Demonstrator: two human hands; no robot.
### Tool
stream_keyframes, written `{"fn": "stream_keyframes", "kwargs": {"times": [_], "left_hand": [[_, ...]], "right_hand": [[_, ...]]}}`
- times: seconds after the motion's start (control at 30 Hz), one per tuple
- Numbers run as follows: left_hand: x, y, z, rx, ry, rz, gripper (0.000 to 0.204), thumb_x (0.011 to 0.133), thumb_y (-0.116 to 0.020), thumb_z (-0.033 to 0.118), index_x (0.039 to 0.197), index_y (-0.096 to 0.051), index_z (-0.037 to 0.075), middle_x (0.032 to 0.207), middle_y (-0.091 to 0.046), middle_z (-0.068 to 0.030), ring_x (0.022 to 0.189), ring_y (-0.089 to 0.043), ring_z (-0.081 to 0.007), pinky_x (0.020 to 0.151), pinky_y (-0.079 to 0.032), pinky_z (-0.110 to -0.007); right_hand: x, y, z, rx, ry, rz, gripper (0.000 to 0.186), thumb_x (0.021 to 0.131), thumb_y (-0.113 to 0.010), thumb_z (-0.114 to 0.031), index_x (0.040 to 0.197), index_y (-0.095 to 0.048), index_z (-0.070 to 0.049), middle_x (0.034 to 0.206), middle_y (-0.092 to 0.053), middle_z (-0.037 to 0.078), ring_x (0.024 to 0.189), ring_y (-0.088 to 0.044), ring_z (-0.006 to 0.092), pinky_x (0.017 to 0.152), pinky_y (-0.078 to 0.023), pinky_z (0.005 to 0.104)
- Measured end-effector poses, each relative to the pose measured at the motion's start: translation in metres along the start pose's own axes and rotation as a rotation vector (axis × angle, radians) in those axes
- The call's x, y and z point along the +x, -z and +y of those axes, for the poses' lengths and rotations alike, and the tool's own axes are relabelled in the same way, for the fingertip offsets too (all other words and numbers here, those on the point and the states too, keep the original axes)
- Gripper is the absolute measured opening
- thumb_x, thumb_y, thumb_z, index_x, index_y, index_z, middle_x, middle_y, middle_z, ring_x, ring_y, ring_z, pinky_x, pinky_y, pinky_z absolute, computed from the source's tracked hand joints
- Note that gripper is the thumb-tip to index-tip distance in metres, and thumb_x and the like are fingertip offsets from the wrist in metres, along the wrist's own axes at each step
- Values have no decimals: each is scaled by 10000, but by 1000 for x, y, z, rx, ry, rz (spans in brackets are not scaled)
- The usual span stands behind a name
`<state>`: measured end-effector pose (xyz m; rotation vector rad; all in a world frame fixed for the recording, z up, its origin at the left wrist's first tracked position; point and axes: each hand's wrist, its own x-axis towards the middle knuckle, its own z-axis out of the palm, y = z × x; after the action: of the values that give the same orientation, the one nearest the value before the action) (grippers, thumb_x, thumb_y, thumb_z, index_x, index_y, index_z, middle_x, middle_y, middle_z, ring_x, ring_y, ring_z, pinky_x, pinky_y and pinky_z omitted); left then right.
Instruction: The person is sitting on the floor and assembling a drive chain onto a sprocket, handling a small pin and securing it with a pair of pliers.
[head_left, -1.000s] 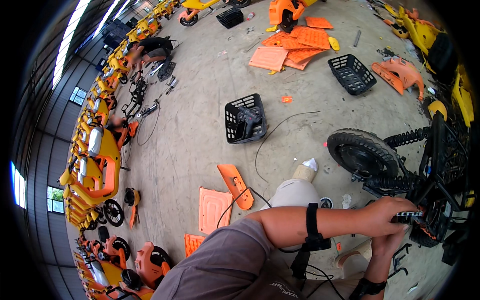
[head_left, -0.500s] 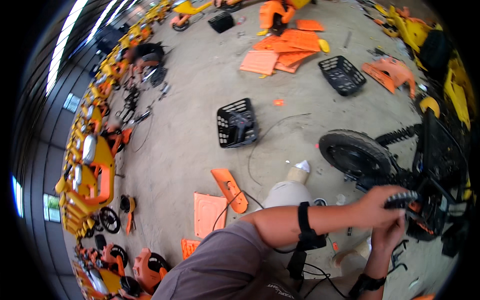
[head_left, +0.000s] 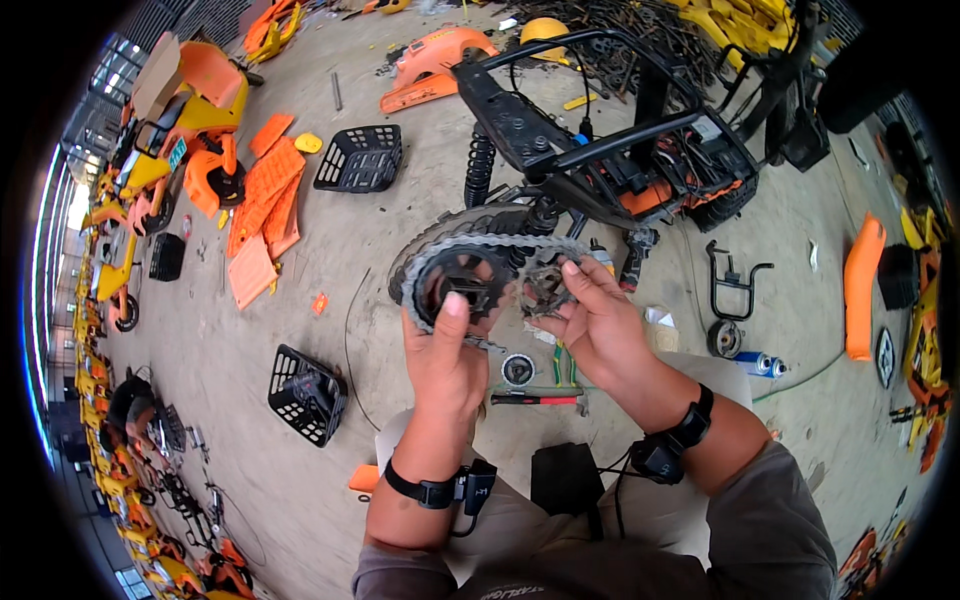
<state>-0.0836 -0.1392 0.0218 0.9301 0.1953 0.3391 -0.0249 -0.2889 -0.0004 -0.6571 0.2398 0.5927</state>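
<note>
In front of me my left hand (head_left: 442,350) grips a dark, round sprocket (head_left: 430,285), thumb over its face. A chain (head_left: 510,240) wraps the sprocket and runs across to the right. Held in my right hand (head_left: 605,325), between thumb and fingers, is a smaller greasy metal part (head_left: 543,285) at the chain's other end; its exact kind is not clear. Just beyond the hands lies a black tyre (head_left: 410,245), partly covered by the sprocket. It belongs to a stripped black vehicle frame (head_left: 590,150) with a coil spring (head_left: 480,165).
Below my hands lie a small toothed ring (head_left: 518,370) and a hammer (head_left: 530,399) with a red-and-black handle. A power drill (head_left: 637,255), a black bracket (head_left: 735,285) and spray cans (head_left: 757,364) are on the right. Black baskets (head_left: 358,160) and orange panels (head_left: 265,200) lie left.
The view has swung right, bringing the frame and tyre to the middle. My hands, close together around a dark toothed piece before, are now apart, with the chain spread between them.
</note>
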Motion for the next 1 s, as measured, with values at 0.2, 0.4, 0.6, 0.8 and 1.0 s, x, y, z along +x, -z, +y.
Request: {"fn": "stream_keyframes", "kwargs": {"times": [0.2,0.4,0.6,0.8,1.0], "left_hand": [[-2,-9,-8,-112,-48,64,431,889,-667,207,1258,-479,85,1207,-568,-79,1145,-549,-232,976,-458,-523],[2,-10,-9,-196,-4,165,423,883,-682,230,1239,-518,72,1211,-585,-75,1133,-566,-230,1006,-436,-480],[8,-20,-18,-250,10,51,416,917,-632,142,1291,-465,68,1185,-582,-68,1101,-566,-166,916,-486,-332],[1,-2,-26,-393,-19,37,427,907,-643,99,1291,-461,55,1245,-545,-58,1150,-539,-163,994,-451,-340],[7,-6,-28,-261,-8,31,432,910,-650,142,1295,-470,65,1223,-566,-35,1142,-529,-134,963,-448,-312]], "right_hand": [[-4,4,-9,13,70,-6,225,971,-543,-203,1161,-550,-83,1090,-651,62,971,-661,213,813,-551,447],[5,-3,-9,-21,23,49,149,959,-572,-195,1082,-584,-111,1014,-657,11,925,-645,159,824,-526,396],[1,11,-12,-105,84,-13,236,961,-559,-193,1184,-533,-121,1162,-611,36,1060,-605,175,879,-521,357],[11,24,8,-141,103,53,339,955,-574,-201,1257,-489,-73,1238,-581,79,1120,-576,201,963,-482,375],[21,35,5,-139,101,84,355,956,-575,-205,1262,-483,-53,1233,-583,84,1136,-571,188,963,-500,370]]}}
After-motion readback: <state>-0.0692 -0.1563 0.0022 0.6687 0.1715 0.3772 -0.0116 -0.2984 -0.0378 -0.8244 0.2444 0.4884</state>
